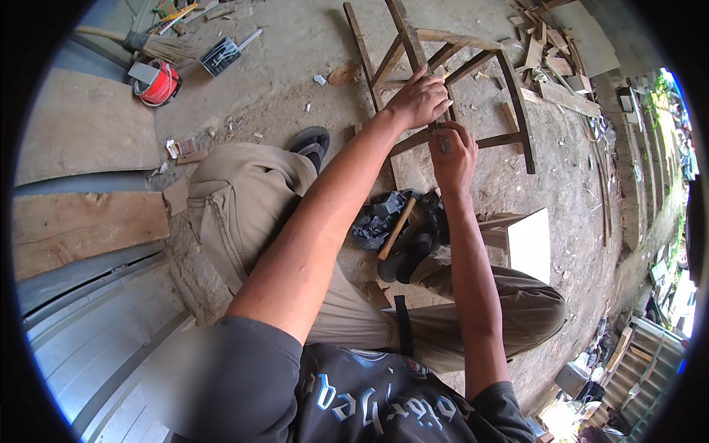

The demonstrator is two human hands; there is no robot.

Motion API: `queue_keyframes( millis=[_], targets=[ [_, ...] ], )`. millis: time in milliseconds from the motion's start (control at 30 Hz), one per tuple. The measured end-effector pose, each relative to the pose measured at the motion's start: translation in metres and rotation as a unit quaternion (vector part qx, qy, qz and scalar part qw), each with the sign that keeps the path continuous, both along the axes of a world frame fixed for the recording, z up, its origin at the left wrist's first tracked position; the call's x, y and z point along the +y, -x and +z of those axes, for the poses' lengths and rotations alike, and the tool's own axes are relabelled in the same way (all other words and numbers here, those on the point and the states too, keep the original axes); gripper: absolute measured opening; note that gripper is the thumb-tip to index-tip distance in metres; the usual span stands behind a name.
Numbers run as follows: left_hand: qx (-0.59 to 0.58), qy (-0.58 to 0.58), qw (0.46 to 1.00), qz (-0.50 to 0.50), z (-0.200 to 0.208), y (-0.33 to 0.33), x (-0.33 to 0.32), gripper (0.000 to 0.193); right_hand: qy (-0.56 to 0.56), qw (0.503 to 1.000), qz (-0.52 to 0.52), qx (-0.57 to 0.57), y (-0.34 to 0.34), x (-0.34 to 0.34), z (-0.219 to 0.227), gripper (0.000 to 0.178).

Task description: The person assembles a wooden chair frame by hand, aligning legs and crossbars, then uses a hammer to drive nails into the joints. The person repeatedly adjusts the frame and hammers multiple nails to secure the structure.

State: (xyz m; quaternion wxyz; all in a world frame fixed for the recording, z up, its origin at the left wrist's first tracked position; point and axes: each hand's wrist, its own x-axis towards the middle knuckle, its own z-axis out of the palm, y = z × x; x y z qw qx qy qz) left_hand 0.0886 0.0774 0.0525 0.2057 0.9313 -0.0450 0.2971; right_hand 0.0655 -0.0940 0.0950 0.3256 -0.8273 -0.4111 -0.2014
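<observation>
Left hand [422, 100] in the head view clasps a long bar of a dark wooden frame [458, 38], fingers laid across the wood. The right hand [454, 156] is curled at the near end of that bar; whether it grips the wood itself or some small piece cannot be told. The frame sits at the upper middle, beyond the person's feet, over the rough grey floor [281, 44]; whether it stands or lies on its side is unclear.

Its narrow legs and crosspieces look straight and squared, so it should handle as a stiff, fairly light but bulky thing, with little slip on the dull surface. The thick long bars seem the best place to hold; the thin crosspieces and joints look weaker, and edges might splinter.

Below the hands, a smooth pale wooden handle [399, 227] lies against crumpled, glossy black plastic [375, 218], near a dark shoe [412, 258]. To the right is a flat white panel [530, 244]. Flat, jagged-ended wood scraps [546, 55] lie farther off, and at the left are a rounded red bucket [157, 87] and a bristly straw broom [164, 49]
</observation>
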Motion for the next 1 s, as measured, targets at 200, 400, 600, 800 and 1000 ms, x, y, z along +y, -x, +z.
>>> queue_keyframes(
  millis=[200, 400, 600, 800, 1000],
  targets=[
    [0.008, -0.008, 1.000, -0.004, 0.003, 0.002, 0.001, 0.035, 0.003, 1.000, 0.000, 0.021, -0.001, 0.002, 0.002, 0.015],
    [0.007, 0.012, 1.000, -0.006, 0.004, 0.004, 0.000, 0.035, -0.014, 0.999, 0.001, 0.035, 0.001, 0.002, 0.002, 0.019],
    [0.013, 0.005, 1.000, -0.012, 0.008, 0.002, -0.002, 0.036, -0.008, 0.999, 0.028, 0.034, -0.007, -0.002, -0.002, 0.020],
    [0.013, 0.007, 1.000, -0.009, 0.007, 0.003, -0.001, 0.035, 0.015, 0.998, 0.044, 0.043, -0.004, -0.003, 0.007, 0.018],
    [0.042, 0.005, 0.999, -0.009, 0.007, 0.004, -0.001, 0.040, 0.067, 0.994, 0.063, 0.063, -0.005, -0.005, 0.020, 0.015]
  ],
)
